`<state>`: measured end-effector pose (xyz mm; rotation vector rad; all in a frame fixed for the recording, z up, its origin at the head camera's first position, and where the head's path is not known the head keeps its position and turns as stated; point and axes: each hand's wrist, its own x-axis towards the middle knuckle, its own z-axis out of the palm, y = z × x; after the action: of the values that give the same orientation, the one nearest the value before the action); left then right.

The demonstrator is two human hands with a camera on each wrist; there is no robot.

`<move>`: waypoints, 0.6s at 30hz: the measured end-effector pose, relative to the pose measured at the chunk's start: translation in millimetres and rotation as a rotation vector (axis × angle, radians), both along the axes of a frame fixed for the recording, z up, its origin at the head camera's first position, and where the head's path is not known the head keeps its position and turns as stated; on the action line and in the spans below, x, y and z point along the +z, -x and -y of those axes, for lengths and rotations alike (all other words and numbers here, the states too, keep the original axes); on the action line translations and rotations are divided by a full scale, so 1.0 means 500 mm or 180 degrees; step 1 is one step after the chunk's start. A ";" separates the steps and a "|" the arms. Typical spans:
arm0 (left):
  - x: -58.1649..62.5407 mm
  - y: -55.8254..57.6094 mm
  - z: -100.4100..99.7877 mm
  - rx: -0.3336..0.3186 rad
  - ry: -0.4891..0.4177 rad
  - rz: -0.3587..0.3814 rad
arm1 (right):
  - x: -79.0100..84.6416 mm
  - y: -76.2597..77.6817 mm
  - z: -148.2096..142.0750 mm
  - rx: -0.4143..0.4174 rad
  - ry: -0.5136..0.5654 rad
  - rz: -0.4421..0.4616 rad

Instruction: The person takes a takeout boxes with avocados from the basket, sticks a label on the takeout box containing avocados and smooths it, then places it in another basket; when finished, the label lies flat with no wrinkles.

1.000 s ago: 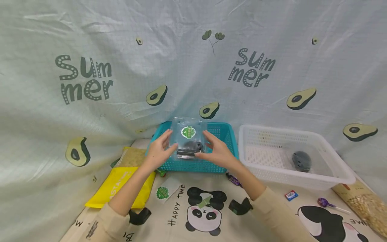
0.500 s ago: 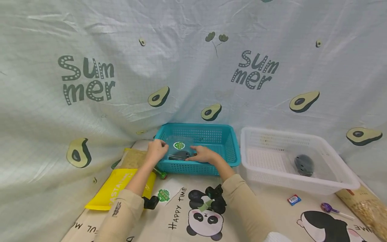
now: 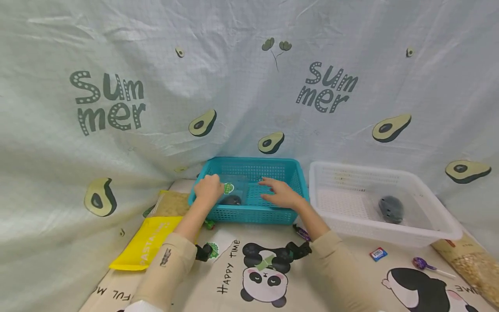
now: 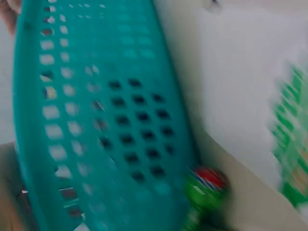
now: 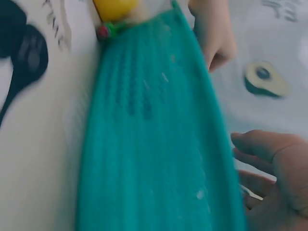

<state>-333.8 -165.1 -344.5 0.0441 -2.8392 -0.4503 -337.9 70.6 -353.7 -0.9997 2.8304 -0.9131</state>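
A clear plastic box with a green-and-white round sticker lies in the left part of the teal basket. Something dark and rounded shows inside the box. My left hand is curled over the box's left edge and grips it there, its fingertips hidden from the head view. To the right, my right hand hovers over the basket with its fingers spread, holding nothing. Both wrist views are blurred; the left one shows the basket's perforated wall, and the right one shows my right hand beside the rim.
A white basket at the right bears another clear box with a dark rounded object. Left stands a yellow bag. Around the front lie a purple-wrapped sweet, a small red-and-blue packet, a lollipop and a grain bag.
Both hands lowered the clear box from above the teal basket into its left part. Since then my right hand has come off the box and moved right; my left stays at its left edge.
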 end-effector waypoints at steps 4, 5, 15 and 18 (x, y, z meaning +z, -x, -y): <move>0.020 0.016 -0.089 -0.0300 0.0134 -0.0205 | 0.017 -0.015 -0.121 -0.0239 0.0118 -0.0328; 0.022 0.018 -0.116 -0.0422 0.0160 -0.0278 | 0.020 -0.017 -0.151 -0.0309 0.0133 -0.0405; -0.004 0.010 -0.383 -0.1478 0.0013 -0.0555 | 0.014 -0.057 -0.456 -0.1312 -0.0125 -0.0258; -0.022 -0.005 -0.447 -0.1826 0.0025 -0.0352 | -0.005 -0.072 -0.532 -0.1680 -0.0248 -0.0268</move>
<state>-331.4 58.2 -355.3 -0.7848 -2.7063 -0.5303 -301.8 336.7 -356.2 -0.2818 3.2349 -0.7822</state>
